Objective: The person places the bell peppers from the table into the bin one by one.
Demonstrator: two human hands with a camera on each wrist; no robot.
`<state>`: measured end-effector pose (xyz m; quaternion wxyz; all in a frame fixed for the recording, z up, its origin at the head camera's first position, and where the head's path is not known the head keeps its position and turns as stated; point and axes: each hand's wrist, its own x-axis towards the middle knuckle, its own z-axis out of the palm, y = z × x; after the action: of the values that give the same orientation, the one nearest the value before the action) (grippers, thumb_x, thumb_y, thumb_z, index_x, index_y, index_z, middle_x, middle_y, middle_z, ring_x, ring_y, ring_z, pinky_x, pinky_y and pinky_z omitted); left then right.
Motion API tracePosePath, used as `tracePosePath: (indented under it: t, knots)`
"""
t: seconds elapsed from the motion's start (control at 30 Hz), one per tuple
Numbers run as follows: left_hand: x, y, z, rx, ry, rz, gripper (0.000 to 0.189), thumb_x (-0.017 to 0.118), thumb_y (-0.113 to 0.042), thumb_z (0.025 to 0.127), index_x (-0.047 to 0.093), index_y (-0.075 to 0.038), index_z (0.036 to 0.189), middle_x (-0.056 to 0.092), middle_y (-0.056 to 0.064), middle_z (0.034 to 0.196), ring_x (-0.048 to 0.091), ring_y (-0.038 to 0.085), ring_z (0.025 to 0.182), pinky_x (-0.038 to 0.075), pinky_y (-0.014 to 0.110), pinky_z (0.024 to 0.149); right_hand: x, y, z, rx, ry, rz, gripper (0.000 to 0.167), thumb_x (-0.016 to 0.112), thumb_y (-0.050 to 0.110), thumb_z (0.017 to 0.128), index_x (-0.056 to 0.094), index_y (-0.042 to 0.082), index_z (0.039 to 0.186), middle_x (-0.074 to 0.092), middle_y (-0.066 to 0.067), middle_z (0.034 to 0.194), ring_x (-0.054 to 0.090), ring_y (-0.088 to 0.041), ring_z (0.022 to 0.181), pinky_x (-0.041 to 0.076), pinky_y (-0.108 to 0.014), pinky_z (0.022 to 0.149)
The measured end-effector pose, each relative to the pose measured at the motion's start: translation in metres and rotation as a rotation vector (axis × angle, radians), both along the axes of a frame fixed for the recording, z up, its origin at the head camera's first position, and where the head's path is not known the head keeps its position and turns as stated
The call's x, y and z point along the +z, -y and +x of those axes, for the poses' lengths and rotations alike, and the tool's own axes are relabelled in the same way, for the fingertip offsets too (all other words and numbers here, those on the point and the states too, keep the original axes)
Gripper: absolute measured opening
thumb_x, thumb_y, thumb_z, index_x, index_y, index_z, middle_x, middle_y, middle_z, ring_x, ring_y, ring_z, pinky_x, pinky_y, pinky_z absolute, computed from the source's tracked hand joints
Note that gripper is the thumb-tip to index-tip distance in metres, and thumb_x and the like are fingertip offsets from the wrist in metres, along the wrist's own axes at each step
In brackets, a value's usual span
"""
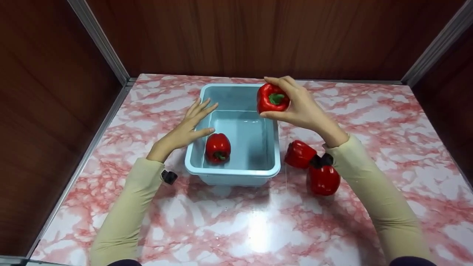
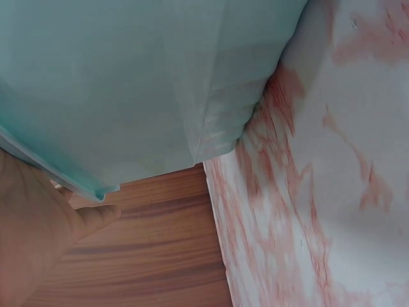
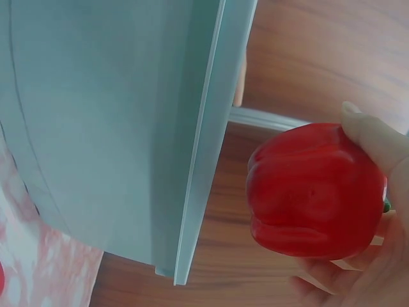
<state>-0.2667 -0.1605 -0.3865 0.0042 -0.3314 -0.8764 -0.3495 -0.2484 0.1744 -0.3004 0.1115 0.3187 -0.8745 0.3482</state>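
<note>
One glossy red bell pepper (image 1: 272,100), gripped by the right hand (image 1: 301,105), is near a light-blue rectangular plastic bin's (image 1: 232,172) far-right corner. The left hand (image 1: 186,129), spread wide, is at the left rim. A second pepper (image 1: 218,146) lies inside the near-left corner; two more peppers (image 1: 301,154) sit outside the right edge.

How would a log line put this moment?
right hand: holds red pepper | left hand: at blue bin's left rim | bin: one pepper inside | table: two peppers
</note>
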Motion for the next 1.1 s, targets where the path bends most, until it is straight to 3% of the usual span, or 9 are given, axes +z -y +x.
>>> tracePosePath:
  t: [0.67, 0.93, 1.1]
  knots:
    - [-0.0044, -0.0011, 0.0023, 0.004, -0.017, 0.0, 0.067, 0.054, -0.05, 0.088, 0.023, -0.036, 0.146, 0.009, 0.004, 0.156, -0.012, 0.018, 0.142, 0.003, 0.064, 0.106, -0.0036, 0.0099, -0.005, -0.015, 0.07, 0.031, 0.079, 0.074, 0.053, 0.07, 0.04, 0.033, 0.138, 0.048, 0.002, 0.126, 0.044, -0.013, 0.114, 0.052, -0.037, 0.083]
    - [-0.002, -0.0011, 0.0008, -0.003, -0.018, -0.004, 0.069, 0.055, -0.048, 0.088, 0.023, -0.033, 0.147, 0.01, 0.005, 0.156, -0.01, 0.026, 0.142, 0.004, 0.065, 0.106, -0.0001, 0.0078, -0.0061, -0.015, 0.012, -0.018, 0.072, 0.072, 0.047, 0.075, 0.039, 0.036, 0.138, 0.045, 0.007, 0.131, 0.047, -0.01, 0.115, 0.046, -0.041, 0.093]
    - [0.0006, -0.0003, 0.0012, 0.002, -0.006, -0.001, 0.069, 0.056, -0.048, 0.088, 0.023, -0.034, 0.147, 0.009, -0.001, 0.156, -0.012, 0.017, 0.142, 0.004, 0.064, 0.106, 0.0013, 0.0048, -0.0042, -0.02, -0.002, -0.012, 0.071, 0.072, 0.046, 0.076, 0.041, 0.033, 0.138, 0.047, 0.004, 0.13, 0.047, -0.013, 0.116, 0.043, -0.044, 0.097]
